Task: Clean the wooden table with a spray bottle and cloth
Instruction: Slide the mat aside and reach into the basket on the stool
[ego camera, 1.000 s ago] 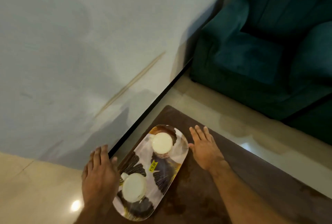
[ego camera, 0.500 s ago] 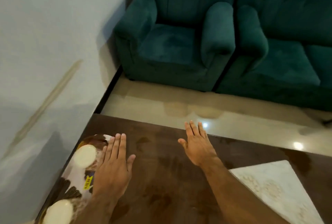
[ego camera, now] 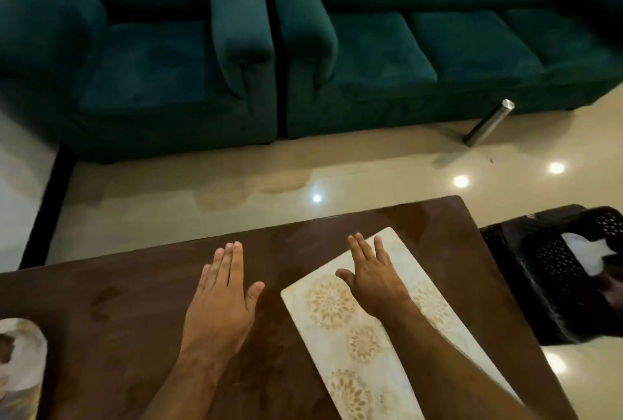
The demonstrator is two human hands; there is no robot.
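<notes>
Sofas (ego camera: 371, 48): two teal ones standing beyond the table's far edge.
Table (ego camera: 118, 318): dark wood, carrying a patterned runner (ego camera: 354, 335) lying toward its right edge.
Basket (ego camera: 556, 278): black, sitting off the table's right edge, holding something white.
Left hand (ego camera: 220, 298): hovering flat, fingers straight, holding nothing.
Right hand (ego camera: 374, 276): spreading open over the runner.

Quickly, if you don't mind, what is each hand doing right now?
Left hand: open, fingers straight, over the wooden table, holding nothing.
Right hand: open, fingers spread, over the patterned runner, holding nothing.
</notes>
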